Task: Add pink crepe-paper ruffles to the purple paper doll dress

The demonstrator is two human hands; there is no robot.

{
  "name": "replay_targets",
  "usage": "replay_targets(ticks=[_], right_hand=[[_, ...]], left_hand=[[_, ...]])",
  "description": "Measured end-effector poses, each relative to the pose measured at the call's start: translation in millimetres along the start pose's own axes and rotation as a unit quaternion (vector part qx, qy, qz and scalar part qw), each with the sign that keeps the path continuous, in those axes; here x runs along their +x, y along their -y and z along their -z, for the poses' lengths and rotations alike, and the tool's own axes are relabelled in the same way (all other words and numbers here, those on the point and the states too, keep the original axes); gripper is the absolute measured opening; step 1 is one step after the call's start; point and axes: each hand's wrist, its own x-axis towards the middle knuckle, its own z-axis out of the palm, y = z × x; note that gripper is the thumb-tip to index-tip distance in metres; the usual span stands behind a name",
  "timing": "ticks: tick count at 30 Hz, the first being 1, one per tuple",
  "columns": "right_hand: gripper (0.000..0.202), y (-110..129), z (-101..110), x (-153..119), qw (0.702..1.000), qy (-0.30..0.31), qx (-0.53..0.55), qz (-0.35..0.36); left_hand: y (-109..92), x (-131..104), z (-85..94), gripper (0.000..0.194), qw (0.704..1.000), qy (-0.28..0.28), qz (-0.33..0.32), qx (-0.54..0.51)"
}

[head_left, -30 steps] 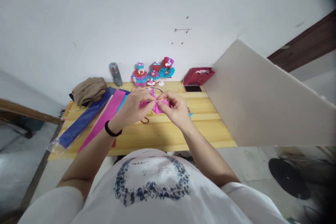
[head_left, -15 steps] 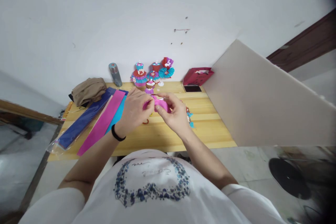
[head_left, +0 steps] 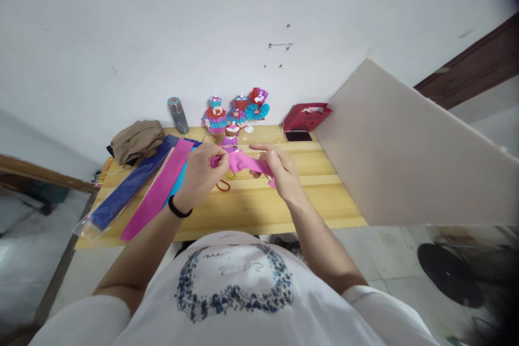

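Head view: gripping a pink crepe-like strip (head_left: 246,161) with left fingers (head_left: 221,165) and right fingers (head_left: 274,159) over the tabletop (head_left: 243,211), well behind its front edge; might tear if overstretched.

Strip (head_left: 248,163): bright pink, thin, rumpled; stretched from left hand (head_left: 206,170) to right hand (head_left: 283,172), sloping down rightward; small pink end below right fingers.

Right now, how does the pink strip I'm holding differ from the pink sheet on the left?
The pink strip looks rumpled; the pink sheet looks smooth. The strip's visible part is shorter than the sheet's. The strip is held up; the sheet lies on the table. Both are pink.
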Motion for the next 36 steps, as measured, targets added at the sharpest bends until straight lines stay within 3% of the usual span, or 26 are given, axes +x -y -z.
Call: replay_targets(ticks=[3,6,8,11,15,19,22,25,31,36], right_hand=[[0.056,-2,7,0,0.998,0.028,-0.007,0.056],[0.052,-1,6,-1,0.983,0.029,-0.090,0.156],[0.033,-1,3,-2,0.972,-0.003,-0.120,0.203],[0.007,-2,1,-2,0.966,-0.076,-0.112,0.220],[0.018,-7,5,-2,0.966,-0.134,-0.084,0.203],[0.011,-11,8,-3,0.958,-0.127,-0.127,0.225],[0.021,-15,9,-5,0.919,-0.117,-0.237,0.294],[0.017,-19,13,-8,0.890,-0.165,-0.264,0.333],[0.009,-24,30,-17,0.913,-0.289,-0.169,0.233],[0.014,-43,50,-15,0.948,-0.294,0.098,0.072]], left_hand=[[-1,4,8.4,0.017,0.996,0.032,0.068,-0.038],[-5,7,13.8,0.019,0.992,0.069,0.083,-0.064],[-9,8,15.1,0.021,0.991,0.082,0.079,-0.071],[-11,9,14.9,0.021,0.990,0.092,0.073,-0.075],[-11,10,13.5,0.021,0.990,0.095,0.071,-0.078],[-14,14,10.6,0.022,0.990,0.099,0.072,-0.068],[-19,17,6.4,0.021,0.990,0.111,0.060,-0.068],[-21,19,0.7,0.019,0.992,0.105,0.034,-0.063],[-17,26,-15.7,0.019,0.997,0.071,-0.031,-0.007],[-24,34,-33.0,0.018,0.983,0.036,-0.177,-0.028]])
